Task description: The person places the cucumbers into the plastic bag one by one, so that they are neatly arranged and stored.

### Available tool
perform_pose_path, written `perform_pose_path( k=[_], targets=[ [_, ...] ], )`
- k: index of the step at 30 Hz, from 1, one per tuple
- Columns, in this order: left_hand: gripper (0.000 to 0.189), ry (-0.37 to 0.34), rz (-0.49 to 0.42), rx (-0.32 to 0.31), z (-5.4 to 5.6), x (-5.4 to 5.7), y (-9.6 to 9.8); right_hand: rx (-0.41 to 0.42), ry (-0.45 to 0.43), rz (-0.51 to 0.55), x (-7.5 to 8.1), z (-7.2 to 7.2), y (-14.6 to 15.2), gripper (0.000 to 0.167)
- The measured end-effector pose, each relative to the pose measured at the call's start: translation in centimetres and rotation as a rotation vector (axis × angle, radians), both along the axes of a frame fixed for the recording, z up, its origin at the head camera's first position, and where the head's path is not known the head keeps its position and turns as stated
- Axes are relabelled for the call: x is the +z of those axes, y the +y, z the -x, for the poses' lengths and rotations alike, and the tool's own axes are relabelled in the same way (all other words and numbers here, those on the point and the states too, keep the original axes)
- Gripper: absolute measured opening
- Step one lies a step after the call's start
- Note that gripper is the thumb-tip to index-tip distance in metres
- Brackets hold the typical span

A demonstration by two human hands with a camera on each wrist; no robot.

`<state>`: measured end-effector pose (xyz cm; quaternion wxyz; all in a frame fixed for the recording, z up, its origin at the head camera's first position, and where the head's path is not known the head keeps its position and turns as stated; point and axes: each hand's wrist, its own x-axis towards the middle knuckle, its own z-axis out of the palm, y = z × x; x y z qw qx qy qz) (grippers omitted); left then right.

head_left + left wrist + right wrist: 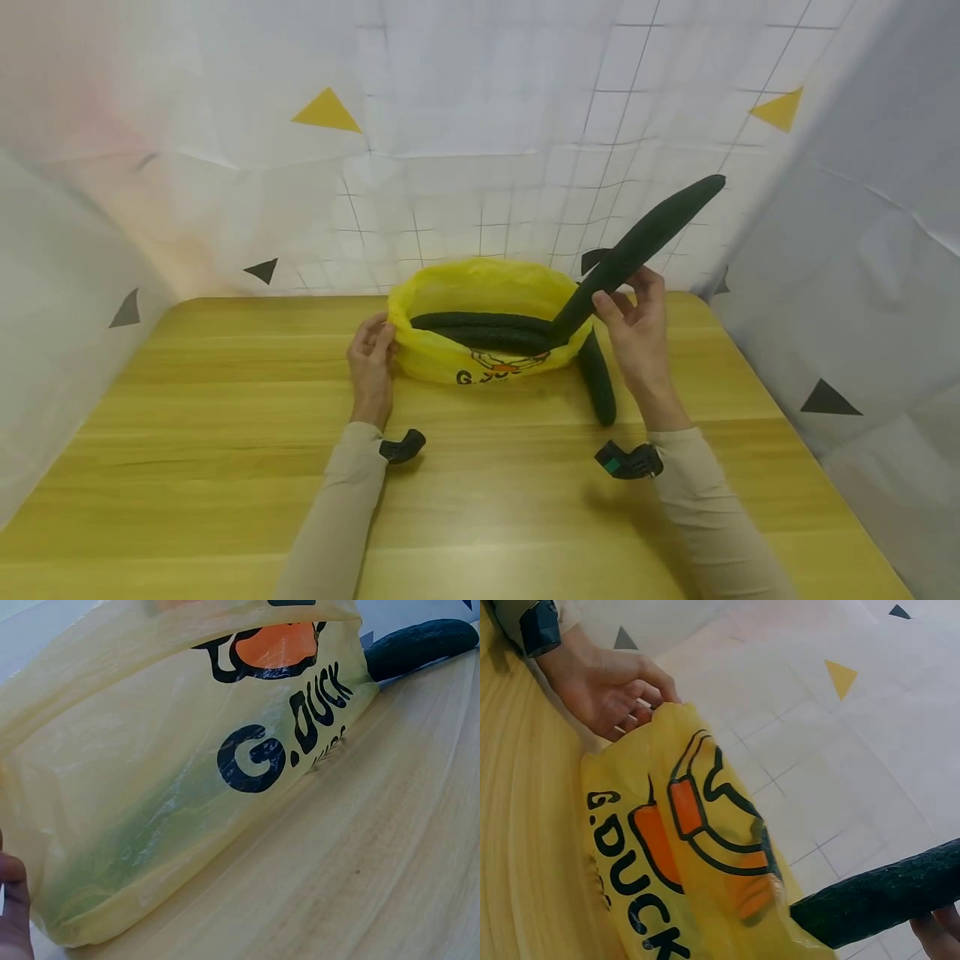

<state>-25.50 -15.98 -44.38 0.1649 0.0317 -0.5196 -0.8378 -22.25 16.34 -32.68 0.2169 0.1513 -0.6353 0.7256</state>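
Observation:
A yellow plastic bag (442, 367) printed "G.DUCK" lies on the table with its mouth spread wide. Inside it rest cucumbers (480, 332), side by side. My left hand (371, 354) pinches the bag's left rim, as the right wrist view also shows with the bag's edge (676, 720). In my right hand (637, 333) is a long cucumber (648, 237), held between thumb and fingers. It slants, its lower end within the bag's mouth and its upper end raised to the right. Another cucumber (597, 387) lies on the table beside the bag's right end.
The wooden table (225, 433) reaches back to a white sheet wall (465, 167) with grid lines and yellow and black triangles. More white sheeting (892, 333) stands along the right side. Each wrist wears a black camera (628, 461).

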Motion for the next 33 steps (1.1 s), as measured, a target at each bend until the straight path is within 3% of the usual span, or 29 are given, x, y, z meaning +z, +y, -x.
perform_pose_path(
  k=[11,21,33],
  targets=[
    [0.039,0.004,-0.017,-0.012,-0.1,0.1,-0.1,0.003,-0.034,-0.143,-1.1,0.6,-0.7,0.055],
    [0.039,0.011,-0.022,0.001,-0.1,0.2,0.0,-0.003,-0.091,-0.264,-0.7,-0.2,-1.8,0.053],
    [0.038,0.024,-0.028,0.000,0.1,0.1,0.0,0.028,-0.056,-0.321,-3.3,1.3,-2.0,0.057]
  ],
)
